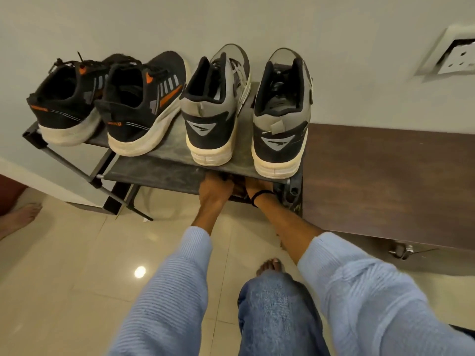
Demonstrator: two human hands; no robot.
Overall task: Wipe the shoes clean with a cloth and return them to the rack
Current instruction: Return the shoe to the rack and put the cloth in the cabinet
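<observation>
Up on the top shelf of the rack [167,147] four shoes stand in a row, heels toward us, toes to the wall [257,19]: two black shoes [138,104] with orange flashes and white soles on the left, touching side by side, and two grey shoes [213,109] on the right, a strip of bare shelf between them. And down below, look, the person is leaning in. Both arms in pale blue sleeves [180,278] stretch forward, the left hand [214,191] and the right hand [259,188] close together, reaching beneath the front edge of that top shelf, just under the grey pair. The fingers are out of sight beneath the board, so I cannot tell whether either grip is clenched, released or grasping anything. A black band [261,195] circles the right wrist. A dark wooden cabinet [385,176] stands right beside the rack, a socket [460,59] is on the wall above it, and a bare foot [270,265] rests on the glossy tiled floor [64,278].
</observation>
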